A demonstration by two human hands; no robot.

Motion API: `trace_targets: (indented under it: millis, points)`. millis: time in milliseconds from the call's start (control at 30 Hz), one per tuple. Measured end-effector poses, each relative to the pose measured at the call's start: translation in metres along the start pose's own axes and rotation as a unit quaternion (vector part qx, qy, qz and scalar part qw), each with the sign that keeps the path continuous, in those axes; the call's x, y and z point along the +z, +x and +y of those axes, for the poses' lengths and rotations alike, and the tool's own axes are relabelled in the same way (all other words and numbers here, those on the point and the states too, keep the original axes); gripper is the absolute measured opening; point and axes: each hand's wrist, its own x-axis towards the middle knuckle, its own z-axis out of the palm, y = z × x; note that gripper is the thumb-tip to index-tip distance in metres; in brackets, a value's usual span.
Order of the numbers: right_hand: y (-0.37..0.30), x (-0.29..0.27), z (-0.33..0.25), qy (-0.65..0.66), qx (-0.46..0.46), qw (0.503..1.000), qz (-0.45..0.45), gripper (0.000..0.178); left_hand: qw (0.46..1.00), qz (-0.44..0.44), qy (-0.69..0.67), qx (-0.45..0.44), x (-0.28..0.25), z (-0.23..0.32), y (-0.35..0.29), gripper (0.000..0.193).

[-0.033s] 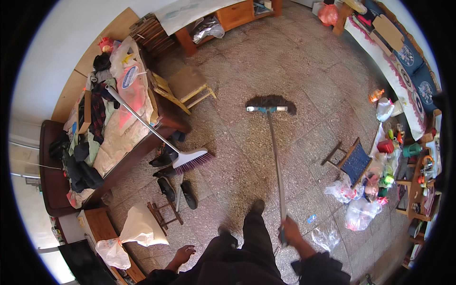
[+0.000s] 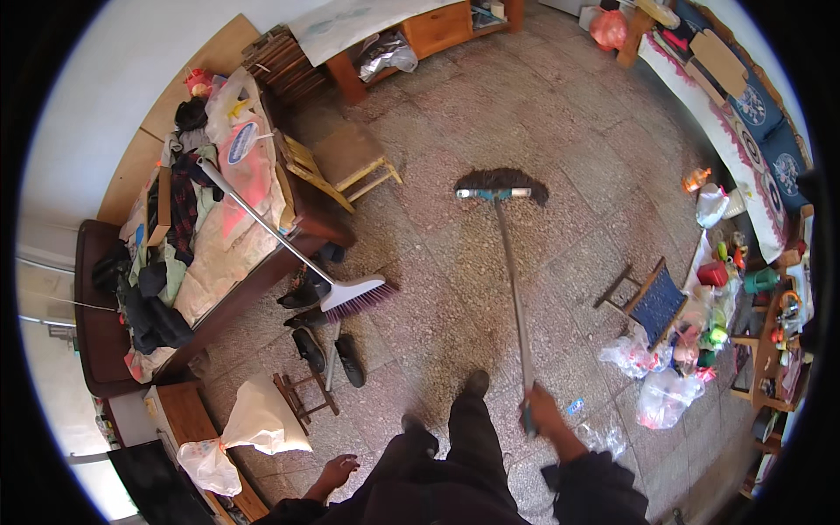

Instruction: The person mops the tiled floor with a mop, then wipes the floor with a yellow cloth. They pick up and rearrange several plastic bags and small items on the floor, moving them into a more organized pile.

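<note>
My right hand [image 2: 544, 411] is closed round the lower end of a long mop handle. The mop [image 2: 514, 289] stretches away from me across the floor, its dark shaggy head lying flat beneath a teal and white clamp. At my left side, my left hand [image 2: 336, 473] hangs free with loosely bent fingers and nothing in it. Nearest to that hand are a white plastic bag [image 2: 266, 414] and a small folding stool frame [image 2: 306, 395]. A purple-bristled broom [image 2: 350, 296] leans against the cluttered bed-like platform [image 2: 229, 276], its head over several black shoes [image 2: 348, 360].
A wooden chair [image 2: 350, 162] stands against the platform. To the right are a blue folding stool [image 2: 658, 302], clear plastic bags [image 2: 669, 398] and shelves [image 2: 770, 350] of small items. A sofa [image 2: 759, 122] lines the far right; a wooden cabinet [image 2: 437, 35] stands at the back.
My right hand has shifted slightly up and to the right with the mop handle, over the clear plastic on the floor. The mop head has moved slightly away. My left hand stays about where it was.
</note>
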Motion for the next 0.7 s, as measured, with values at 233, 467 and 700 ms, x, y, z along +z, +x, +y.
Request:
trace_targets:
  millis: [233,467,700]
  points:
    - [0.197,0.012,-0.202,-0.039,-0.152,0.988,0.003,0.033,0.988,0.051,0.148,0.011,-0.055,0.001,-0.013,0.037]
    - [0.138,0.026,-0.117,-0.127,-0.133,0.977,0.110,0.044,0.997,0.056,-0.053,0.021,-0.116,0.022,0.046,0.037]
    - [-0.017,0.023,0.033,-0.118,0.058,0.977,0.165,0.037,0.998,0.011,-0.067,-0.001,-0.187,0.086,0.117,0.037]
